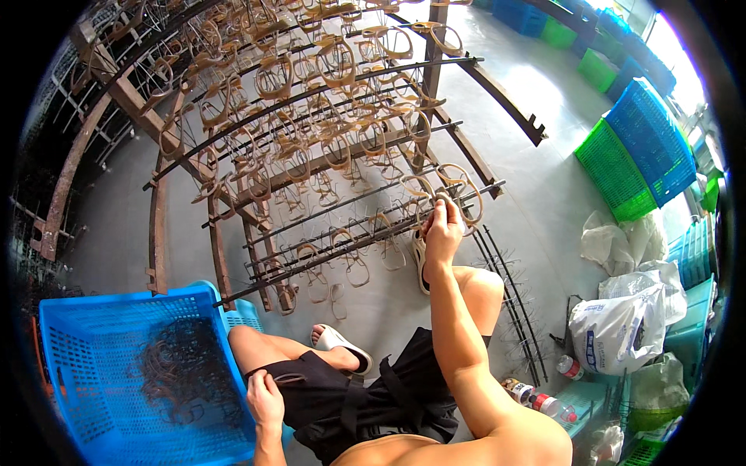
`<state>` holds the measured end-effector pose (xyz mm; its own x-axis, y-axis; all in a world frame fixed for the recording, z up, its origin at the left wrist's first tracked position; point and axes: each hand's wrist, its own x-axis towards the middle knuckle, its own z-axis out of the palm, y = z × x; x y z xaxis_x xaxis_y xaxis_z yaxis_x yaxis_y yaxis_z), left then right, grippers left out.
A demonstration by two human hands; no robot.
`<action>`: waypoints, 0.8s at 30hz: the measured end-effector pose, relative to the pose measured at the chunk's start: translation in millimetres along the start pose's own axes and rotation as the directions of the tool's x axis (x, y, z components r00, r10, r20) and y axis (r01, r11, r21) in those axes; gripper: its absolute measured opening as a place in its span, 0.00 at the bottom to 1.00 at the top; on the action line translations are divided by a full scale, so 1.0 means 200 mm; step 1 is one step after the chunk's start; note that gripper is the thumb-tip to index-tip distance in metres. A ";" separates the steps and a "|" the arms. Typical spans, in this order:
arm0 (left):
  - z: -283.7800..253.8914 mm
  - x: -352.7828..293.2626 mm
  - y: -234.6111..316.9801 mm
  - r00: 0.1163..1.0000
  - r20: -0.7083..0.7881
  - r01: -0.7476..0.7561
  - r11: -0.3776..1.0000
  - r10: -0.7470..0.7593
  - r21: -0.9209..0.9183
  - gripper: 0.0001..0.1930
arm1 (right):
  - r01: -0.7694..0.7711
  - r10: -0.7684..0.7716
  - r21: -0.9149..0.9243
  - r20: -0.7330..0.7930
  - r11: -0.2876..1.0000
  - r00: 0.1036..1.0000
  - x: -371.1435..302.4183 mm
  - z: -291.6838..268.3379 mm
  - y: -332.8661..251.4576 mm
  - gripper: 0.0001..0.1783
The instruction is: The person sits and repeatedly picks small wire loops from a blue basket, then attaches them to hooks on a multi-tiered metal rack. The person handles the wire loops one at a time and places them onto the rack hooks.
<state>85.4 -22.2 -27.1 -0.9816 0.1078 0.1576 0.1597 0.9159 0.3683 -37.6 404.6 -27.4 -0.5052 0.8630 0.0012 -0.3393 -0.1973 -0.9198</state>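
My right hand (443,225) reaches forward to the right end of a low bar on the rack. Its fingers are pinched on a tan eyeglass frame (475,203) there. Over my left thigh, my left hand (266,400) is closed, with a thin dark curved piece (292,379) sticking out of it; its exact kind is too small to tell. Many more tan eyeglass frames (336,62) hang in rows from the metal rack (435,78) ahead of me. At my left, a blue plastic basket (85,373) holds a tangle of thin dark pieces (186,369).
Bars with thin wire hooks (509,299) stand by my right knee. To the right are a white plastic bag (622,330), drink bottles (552,405) and stacked blue and green baskets (645,140). Rack arms (505,105) jut out over the grey floor.
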 end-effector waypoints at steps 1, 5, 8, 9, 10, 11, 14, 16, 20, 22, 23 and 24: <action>-0.01 -0.03 0.00 0.998 0.061 0.015 0.999 -0.018 0.048 0.08 | -0.039 0.039 0.022 0.014 0.999 0.999 0.00 0.01 0.00 0.08; 0.00 -0.12 0.00 0.974 0.218 0.039 0.991 -0.067 0.127 0.12 | -0.074 0.068 0.087 0.070 0.993 0.995 0.02 -0.01 0.00 0.07; -0.04 -0.12 0.00 0.968 0.244 -0.107 0.969 0.051 0.223 0.15 | -0.146 0.136 0.162 0.072 0.976 0.988 0.02 -0.02 -0.02 0.07; -0.05 -0.11 -0.01 0.961 0.257 -0.162 0.961 0.102 0.223 0.15 | -0.130 0.119 0.132 0.087 0.983 0.989 0.02 -0.03 -0.01 0.07; -0.06 -0.10 -0.03 0.951 0.270 -0.216 0.951 0.153 0.222 0.16 | -0.113 0.102 0.102 0.102 0.988 0.990 0.02 -0.03 0.00 0.08; -0.06 -0.08 -0.06 0.946 0.262 -0.237 0.959 0.192 0.153 0.13 | -0.095 0.086 0.073 0.118 0.993 0.989 0.02 -0.03 0.00 0.08; -0.07 -0.05 -0.10 0.936 0.330 -0.102 0.991 0.125 -0.087 0.09 | -0.064 0.068 -0.030 0.195 0.998 0.978 -0.02 -0.02 0.00 0.10; -0.07 -0.01 -0.12 0.952 0.306 0.061 0.973 0.011 -0.224 0.06 | -0.073 0.084 -0.063 0.197 0.995 0.977 -0.06 0.01 0.01 0.13; -0.13 0.07 -0.02 0.943 0.281 0.310 0.776 -0.177 -0.549 0.06 | 0.022 0.058 -0.323 0.236 0.946 0.970 -0.08 -0.01 0.01 0.13; -0.11 0.10 -0.02 0.959 0.216 0.281 0.718 -0.184 -0.637 0.07 | 0.072 0.013 -0.357 0.229 0.932 0.973 -0.06 -0.02 0.00 0.12; -0.11 0.11 0.00 0.967 0.181 0.255 0.691 -0.179 -0.677 0.06 | 0.091 -0.010 -0.356 0.225 0.930 0.974 -0.05 -0.02 0.00 0.12; -0.10 0.13 0.02 0.959 0.191 0.280 0.618 -0.207 -0.735 0.05 | 0.111 -0.032 -0.355 0.221 0.928 0.975 -0.03 -0.02 0.00 0.12</action>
<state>63.5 -23.5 -2.9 -0.9949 -0.0122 -0.1003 -0.0991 0.3116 0.9450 -30.9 401.3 -29.7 -0.6569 0.7448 0.1174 -0.0891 0.0780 -0.9930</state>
